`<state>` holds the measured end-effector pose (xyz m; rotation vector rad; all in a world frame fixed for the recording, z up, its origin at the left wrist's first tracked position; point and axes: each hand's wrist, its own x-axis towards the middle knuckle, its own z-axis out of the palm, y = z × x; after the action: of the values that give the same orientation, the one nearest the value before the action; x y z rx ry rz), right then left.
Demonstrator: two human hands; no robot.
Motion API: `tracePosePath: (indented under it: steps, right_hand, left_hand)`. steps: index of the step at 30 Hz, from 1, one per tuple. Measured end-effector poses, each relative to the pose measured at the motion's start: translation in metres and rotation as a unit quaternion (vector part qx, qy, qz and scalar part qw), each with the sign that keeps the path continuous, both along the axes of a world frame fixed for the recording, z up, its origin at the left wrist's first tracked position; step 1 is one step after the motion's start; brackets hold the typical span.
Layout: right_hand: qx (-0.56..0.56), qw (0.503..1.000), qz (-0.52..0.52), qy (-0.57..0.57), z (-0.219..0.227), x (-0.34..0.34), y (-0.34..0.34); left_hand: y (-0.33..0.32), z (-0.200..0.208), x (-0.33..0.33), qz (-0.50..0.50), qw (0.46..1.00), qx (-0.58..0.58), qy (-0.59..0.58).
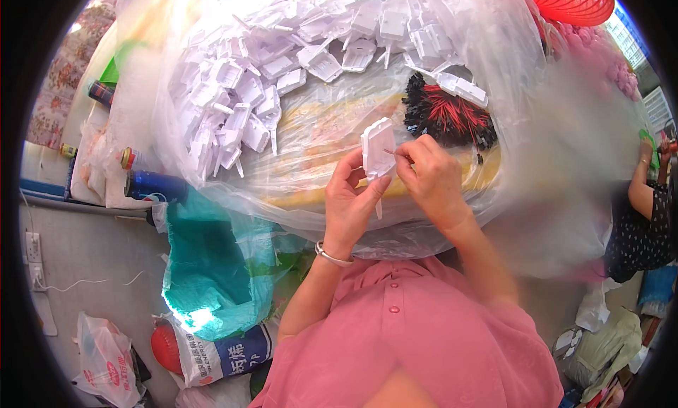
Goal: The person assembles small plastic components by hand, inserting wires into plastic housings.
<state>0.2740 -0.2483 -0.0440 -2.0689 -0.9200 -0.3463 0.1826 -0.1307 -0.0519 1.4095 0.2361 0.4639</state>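
Note:
My left hand is closed on a white plastic housing, a shallow box shape with a thin stem pointing down, held upright above the plastic-covered table. Thumb and fingers grip its lower left edge. At the housing's right side, my right hand is closed in a pinch. A thin dark bit shows at its fingertips, too small to name. Just beyond that hand lies a bundle of red and black wires. Many matching white housings are heaped along the far and left parts of the table.
Clear plastic sheeting covers the table and bunches at its edges. A blue can stands at the left, above a hanging teal bag. A red basket is at the far right. Another person is at the right edge.

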Motion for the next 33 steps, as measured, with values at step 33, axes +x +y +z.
tracePosePath:
  steps: [33]
  right_hand:
    - [0.169,0.974,0.065,0.136,0.005,0.009,-0.001]
  left_hand:
    - [0.036,-0.027,0.027,0.099,0.978,0.182,0.016]
